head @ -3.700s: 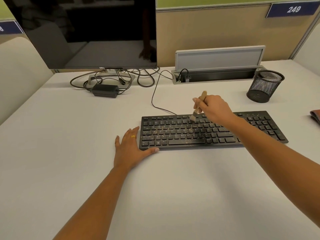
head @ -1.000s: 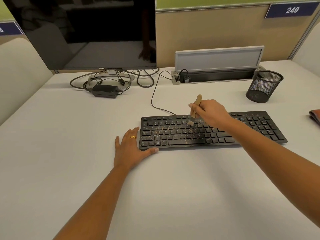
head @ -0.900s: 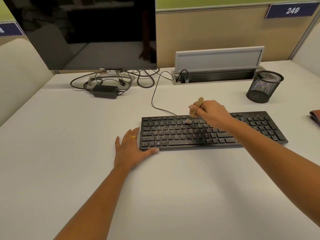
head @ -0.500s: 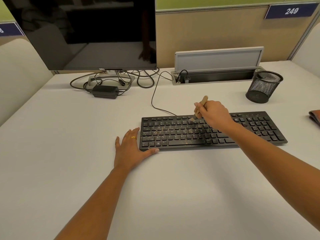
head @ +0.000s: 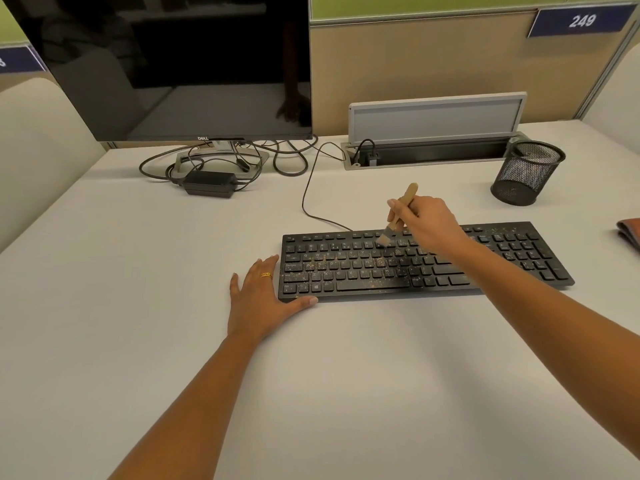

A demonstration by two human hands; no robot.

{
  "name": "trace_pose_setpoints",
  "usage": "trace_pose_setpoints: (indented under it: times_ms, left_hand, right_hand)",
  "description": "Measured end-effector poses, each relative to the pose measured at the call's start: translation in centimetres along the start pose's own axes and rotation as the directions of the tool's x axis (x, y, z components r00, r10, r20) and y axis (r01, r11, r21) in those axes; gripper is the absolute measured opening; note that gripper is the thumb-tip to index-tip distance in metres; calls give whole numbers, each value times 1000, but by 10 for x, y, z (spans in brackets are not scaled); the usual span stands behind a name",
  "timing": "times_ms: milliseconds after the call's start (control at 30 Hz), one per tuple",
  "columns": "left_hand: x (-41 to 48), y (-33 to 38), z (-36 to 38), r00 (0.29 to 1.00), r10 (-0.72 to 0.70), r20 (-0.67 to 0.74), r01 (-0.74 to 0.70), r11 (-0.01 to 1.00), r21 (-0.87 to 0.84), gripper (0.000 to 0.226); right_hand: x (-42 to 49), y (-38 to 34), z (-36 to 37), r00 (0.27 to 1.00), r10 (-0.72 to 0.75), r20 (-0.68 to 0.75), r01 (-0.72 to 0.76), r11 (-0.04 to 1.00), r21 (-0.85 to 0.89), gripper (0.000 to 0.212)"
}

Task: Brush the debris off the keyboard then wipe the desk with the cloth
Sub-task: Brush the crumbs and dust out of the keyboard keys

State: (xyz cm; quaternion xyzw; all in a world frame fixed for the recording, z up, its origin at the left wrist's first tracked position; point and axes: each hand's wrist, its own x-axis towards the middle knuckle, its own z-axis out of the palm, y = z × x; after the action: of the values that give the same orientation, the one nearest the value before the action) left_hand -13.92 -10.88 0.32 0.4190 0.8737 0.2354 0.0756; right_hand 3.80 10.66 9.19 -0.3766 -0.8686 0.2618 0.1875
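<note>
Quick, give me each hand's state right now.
Left hand: open, flat on the desk, thumb against the keyboard corner.
Right hand: gripping the brush, bristles on the upper keys.

Short strokes across the upper rows of the keyboard [head: 519, 252]: the right hand [head: 429, 221] has carried the wooden brush [head: 390, 228] down and left from the top row, then back right half a second ago. The bristles now sit a touch left again, on the number row, with the handle tipped slightly more upright.
</note>
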Motion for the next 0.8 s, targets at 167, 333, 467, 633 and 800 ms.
trace_pose_setpoints:
  times_ms: [167,333,467,633,800]
  left_hand:
    - [0,0,0,1000,2,1,-2,1000,-3,107]
    - [0,0,0,1000,5,5,-5,1000,9,108]
    - [0,0,0,1000,9,7,-9,1000,5,111]
    - [0,1,-1,1000,11,12,-11,1000,-1,113]
    - [0,-1,0,1000,4,15,-4,1000,9,110]
  right_hand:
    - [-3,6,-6,998,-24,51,35,970,-239,44]
    - [-2,6,-12,997,-13,-74,-2,980,-198,37]
    - [-3,8,-6,999,30,-34,-36,986,-166,42]
    - [0,7,-7,999,33,-32,-38,985,-170,43]
    - [-1,8,-3,1000,2,-13,-4,991,-131,43]
